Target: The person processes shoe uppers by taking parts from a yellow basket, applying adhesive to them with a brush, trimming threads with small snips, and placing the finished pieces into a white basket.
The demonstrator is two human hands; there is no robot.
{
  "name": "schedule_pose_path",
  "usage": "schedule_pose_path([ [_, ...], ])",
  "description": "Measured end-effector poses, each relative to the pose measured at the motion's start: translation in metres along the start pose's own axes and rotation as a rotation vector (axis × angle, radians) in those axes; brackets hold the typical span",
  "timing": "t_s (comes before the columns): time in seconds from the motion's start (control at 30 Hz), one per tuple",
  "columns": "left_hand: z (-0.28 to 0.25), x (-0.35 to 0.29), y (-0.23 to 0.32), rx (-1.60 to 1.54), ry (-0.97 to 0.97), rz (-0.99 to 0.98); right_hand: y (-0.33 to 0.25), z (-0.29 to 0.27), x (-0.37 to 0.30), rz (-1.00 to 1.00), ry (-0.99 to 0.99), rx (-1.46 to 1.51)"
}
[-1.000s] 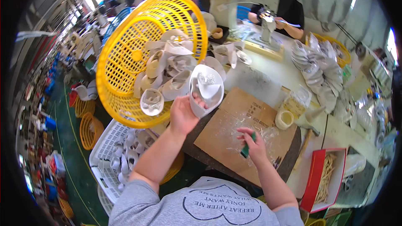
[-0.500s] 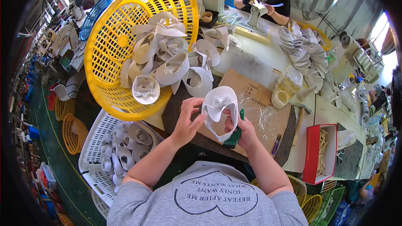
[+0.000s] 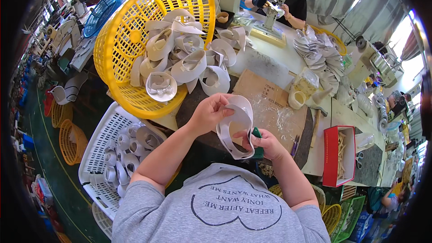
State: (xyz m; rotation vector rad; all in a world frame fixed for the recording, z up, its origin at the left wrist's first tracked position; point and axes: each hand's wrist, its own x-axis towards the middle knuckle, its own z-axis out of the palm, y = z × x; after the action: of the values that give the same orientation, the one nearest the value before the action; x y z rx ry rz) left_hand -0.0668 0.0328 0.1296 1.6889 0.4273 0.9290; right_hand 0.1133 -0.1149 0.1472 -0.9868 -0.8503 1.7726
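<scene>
Head view: I have a white shoe piece [image 3: 243,105] in front of my chest, lifted off the worktop [image 3: 342,114], its open loop tipped up towards me. My left hand [image 3: 210,113] pinches the rim at the loop's 11 o'clock, thumb and fingers drawn close on the thin wall. My right hand [image 3: 269,145] is at the loop's 4 o'clock, curled round a green tool [image 3: 258,154], with a fingertip showing through the opening; how firmly it grips the wall as well, I cannot tell.

I judge the piece light and springy — stiff enough to keep its curve, yet ready to buckle if squeezed across the middle. Its face looks smooth, perhaps a little slippery, and would probably mark or crease easily. The best hold seems to be the rim, with two opposite points pinched gently and the tool's edge kept off the outer face.

From the loop, the yellow basket [image 3: 118,96] of similar pieces [image 3: 191,65] sits at 10 o'clock, the white basket [image 3: 95,164] between 8 and 9. The cardboard [image 3: 252,83] lies towards 1 o'clock, the hammer [image 3: 316,128] at 3, and the red box [image 3: 330,157] near 4.
</scene>
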Motion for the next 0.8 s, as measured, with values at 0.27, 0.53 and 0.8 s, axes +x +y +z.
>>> schedule_pose_path([
  [0.27, 0.04, -0.008, 0.002, -0.748, 0.213, -0.224, 0.019, 0.017, 0.002, -0.288, 0.432, -0.072],
  [0.53, 0.075, -0.016, -0.018, -0.543, 0.28, -0.581, 0.016, 0.014, 0.011, -0.551, 0.905, -0.797],
  [0.8, 0.085, -0.045, 0.005, -0.519, -0.107, -0.571, 0.015, 0.002, 0.007, -0.416, 1.013, -1.189],
])
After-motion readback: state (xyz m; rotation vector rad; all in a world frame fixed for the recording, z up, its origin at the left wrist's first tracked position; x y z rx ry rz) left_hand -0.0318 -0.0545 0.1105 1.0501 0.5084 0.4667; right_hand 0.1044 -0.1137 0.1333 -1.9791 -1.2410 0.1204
